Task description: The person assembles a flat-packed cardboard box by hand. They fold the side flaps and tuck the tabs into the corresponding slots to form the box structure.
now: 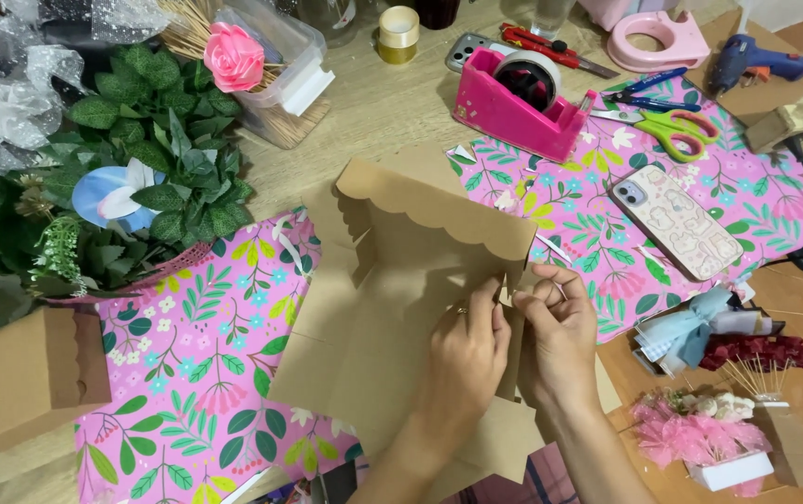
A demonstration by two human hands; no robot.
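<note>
A: Packages first, quick. Where's the brown stuff?

B: Flat kraft cardboard box (392, 299) with a scalloped flap sits mid-counter, partly unfolded, lying over the pink floral wrapping paper (187, 373). Second brown box (23, 383), scalloped edge too, at the counter's left edge, closed up.

A: Hands?

B: Left hand (465, 359) and right hand (560, 341) are side by side on the kraft cardboard box's right flap, near the counter's front edge. Both pinch the cardboard, fingers curled over the fold. Ring on the left.

A: Other containers?

B: Clear plastic tub (275, 56) at the back, wooden sticks inside, pink rose (233, 56) leaning on it. Hot-pink tape dispenser (513, 98) behind the box, towards the back. Small white box (733, 467) with pink netting at the front right corner.

A: Anything loose?

B: Phone in a patterned case (677, 219) on the paper to the right, well apart from the hands. Green-handled scissors (667, 131) behind it. Blue glue gun (756, 61) at the back right. Leafy green bunch (140, 149) at the left.
</note>
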